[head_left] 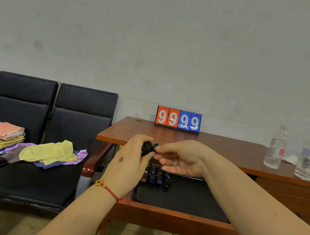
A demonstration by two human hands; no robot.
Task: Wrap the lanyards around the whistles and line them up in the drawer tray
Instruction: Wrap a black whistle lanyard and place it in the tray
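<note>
My left hand (129, 159) grips a black whistle (147, 148) with its black lanyard wound around it, held in the air above the open drawer. My right hand (180, 157) pinches the end of the whistle between thumb and forefinger, its other fingers loosely spread. Below the hands, a black tray (185, 200) lies in the wooden drawer (167, 218). Several wrapped whistles (158, 176), red, blue and black, stand side by side in a row at the tray's far left end.
A wooden desk (224, 146) carries a score flip board (178, 120) showing 9999 and two water bottles (276, 147). Black seats (27, 176) on the left hold folded towels (1, 134) and loose cloths.
</note>
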